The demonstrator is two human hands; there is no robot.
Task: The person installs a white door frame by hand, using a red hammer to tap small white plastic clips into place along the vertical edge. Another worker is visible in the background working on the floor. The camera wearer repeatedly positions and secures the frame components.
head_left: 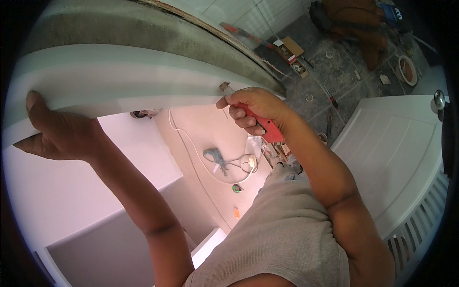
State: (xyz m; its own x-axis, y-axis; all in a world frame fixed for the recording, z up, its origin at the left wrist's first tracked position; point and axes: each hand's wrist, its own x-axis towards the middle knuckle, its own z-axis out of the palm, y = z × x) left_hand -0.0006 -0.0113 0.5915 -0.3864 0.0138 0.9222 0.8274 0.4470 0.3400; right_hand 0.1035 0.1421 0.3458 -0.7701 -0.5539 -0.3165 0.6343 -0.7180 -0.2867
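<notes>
A long white board [134,86] runs across the upper left, its narrow edge facing me. My left hand [64,131] grips this edge at the far left, thumb on the face and fingers below. My right hand [256,112] is closed round a red-handled tool [270,128] that looks like a utility knife. The tool's front end meets the board near its right end, beside a small brownish notch [224,86]. My fingers partly cover the tip, so the blade's contact is unclear.
Bare grey wall [114,26] lies behind the board. At right stands a white panelled door [382,153] with a round knob [439,99]. Dark tiles hold an opened box [289,51], a screwdriver [331,99] and a bucket [407,71]. A white cable [186,138] loops across the pale floor below.
</notes>
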